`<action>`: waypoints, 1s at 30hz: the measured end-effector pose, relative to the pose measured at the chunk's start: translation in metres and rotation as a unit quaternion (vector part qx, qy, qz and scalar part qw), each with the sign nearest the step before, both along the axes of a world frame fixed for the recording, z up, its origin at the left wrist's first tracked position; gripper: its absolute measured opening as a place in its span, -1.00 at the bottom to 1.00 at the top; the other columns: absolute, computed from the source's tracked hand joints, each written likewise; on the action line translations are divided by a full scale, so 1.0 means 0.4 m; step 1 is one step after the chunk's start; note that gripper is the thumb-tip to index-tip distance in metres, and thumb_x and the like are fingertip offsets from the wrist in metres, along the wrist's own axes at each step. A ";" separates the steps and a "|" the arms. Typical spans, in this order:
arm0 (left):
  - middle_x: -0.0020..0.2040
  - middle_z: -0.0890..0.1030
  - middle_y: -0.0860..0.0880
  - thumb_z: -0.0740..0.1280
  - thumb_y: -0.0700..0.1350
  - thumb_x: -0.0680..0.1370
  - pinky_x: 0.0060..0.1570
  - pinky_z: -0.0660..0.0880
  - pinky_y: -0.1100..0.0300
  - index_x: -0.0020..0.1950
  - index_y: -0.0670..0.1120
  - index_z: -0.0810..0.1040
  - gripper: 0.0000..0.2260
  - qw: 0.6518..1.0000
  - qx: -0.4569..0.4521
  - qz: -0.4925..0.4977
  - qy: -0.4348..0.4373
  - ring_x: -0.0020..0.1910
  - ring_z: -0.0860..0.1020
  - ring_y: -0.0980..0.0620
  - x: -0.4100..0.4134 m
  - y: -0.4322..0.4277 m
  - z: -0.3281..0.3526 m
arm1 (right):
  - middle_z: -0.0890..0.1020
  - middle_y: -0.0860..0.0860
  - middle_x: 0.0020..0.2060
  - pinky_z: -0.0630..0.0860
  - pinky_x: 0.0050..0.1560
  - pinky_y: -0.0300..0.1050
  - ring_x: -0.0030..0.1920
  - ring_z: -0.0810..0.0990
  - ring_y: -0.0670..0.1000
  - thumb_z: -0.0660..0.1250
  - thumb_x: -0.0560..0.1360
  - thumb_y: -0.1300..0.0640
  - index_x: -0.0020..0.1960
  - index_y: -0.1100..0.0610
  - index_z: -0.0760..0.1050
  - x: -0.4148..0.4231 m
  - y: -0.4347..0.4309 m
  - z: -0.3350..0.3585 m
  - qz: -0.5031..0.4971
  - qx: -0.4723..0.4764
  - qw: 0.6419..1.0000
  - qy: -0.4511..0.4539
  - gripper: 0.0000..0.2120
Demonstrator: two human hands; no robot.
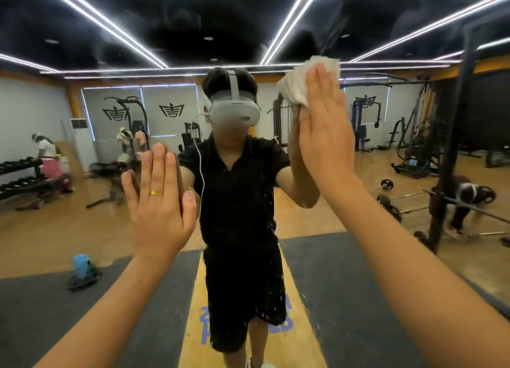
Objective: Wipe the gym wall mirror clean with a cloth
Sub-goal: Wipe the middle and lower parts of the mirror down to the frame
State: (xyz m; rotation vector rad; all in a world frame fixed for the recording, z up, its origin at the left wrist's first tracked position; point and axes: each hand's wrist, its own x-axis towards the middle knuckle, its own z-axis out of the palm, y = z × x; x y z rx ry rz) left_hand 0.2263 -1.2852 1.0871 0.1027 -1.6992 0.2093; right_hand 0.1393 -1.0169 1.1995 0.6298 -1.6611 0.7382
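The gym wall mirror [345,229] fills the whole view and reflects me in black clothes and a headset. My right hand [327,130] is raised flat, fingers straight, pressing a crumpled white cloth [300,83] against the glass at head height, right of my reflection. The cloth sticks out above and left of the fingers. My left hand [158,199], with a gold ring, lies flat on the mirror lower down at chest height, palm against the glass, holding nothing. Small white droplets or specks dot the glass over my reflected torso and shorts.
The mirror reflects a wooden gym floor with dark mats, a blue bottle on a dark bag [82,271] at lower left, dumbbell racks [19,180] at left, weight machines behind, a barbell rack [452,146] at right, and other people bending.
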 end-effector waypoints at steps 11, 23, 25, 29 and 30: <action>0.68 0.07 -0.16 0.03 0.01 0.69 0.58 -0.03 -0.31 0.68 -0.19 0.09 -0.42 0.999 0.012 -0.027 -0.025 0.68 0.02 -0.11 0.019 -0.010 0.011 | 0.15 0.06 0.64 0.10 0.63 0.18 0.66 0.00 0.02 0.10 0.72 0.19 0.65 0.18 0.12 0.000 -0.011 -0.260 0.000 0.029 0.999 -0.013 -0.49; 0.64 0.20 -0.21 0.31 -0.04 0.59 0.60 0.04 -0.25 0.61 -0.25 0.24 -0.37 0.982 -0.113 -0.128 -0.086 0.66 0.10 -0.13 -0.006 0.231 -0.031 | 0.11 0.06 0.66 -0.07 0.65 0.06 0.64 -0.09 -0.02 0.02 0.71 0.11 0.66 0.13 0.07 -0.033 0.095 -0.041 0.001 0.065 0.998 -0.011 -0.47; 0.65 0.20 -0.20 0.30 -0.04 0.60 0.59 0.06 -0.29 0.62 -0.25 0.23 -0.36 0.986 -0.090 -0.107 -0.089 0.66 0.12 -0.15 -0.044 0.266 -0.045 | 0.13 0.06 0.65 0.00 0.65 0.12 0.66 -0.06 0.02 0.08 0.71 0.17 0.66 0.16 0.10 -0.038 0.109 -0.099 0.011 0.071 0.997 -0.002 -0.47; 0.66 0.18 -0.18 0.32 0.01 0.62 0.61 0.01 -0.22 0.64 -0.23 0.22 -0.34 0.994 -0.080 -0.036 -0.072 0.66 0.14 -0.14 -0.097 0.280 -0.086 | 0.15 0.07 0.65 -0.07 0.66 0.00 0.66 -0.02 0.04 0.18 0.68 0.25 0.65 0.18 0.11 -0.068 0.167 -0.223 -0.002 0.111 0.994 0.016 -0.43; 0.67 0.17 -0.18 0.31 0.02 0.63 0.61 0.01 -0.21 0.64 -0.23 0.21 -0.34 0.994 -0.086 -0.026 -0.067 0.65 0.15 -0.14 -0.104 0.278 -0.095 | 0.14 0.07 0.65 -0.09 0.66 -0.02 0.66 -0.03 0.02 0.20 0.68 0.25 0.65 0.18 0.11 -0.075 0.176 -0.217 -0.004 0.124 0.992 0.020 -0.42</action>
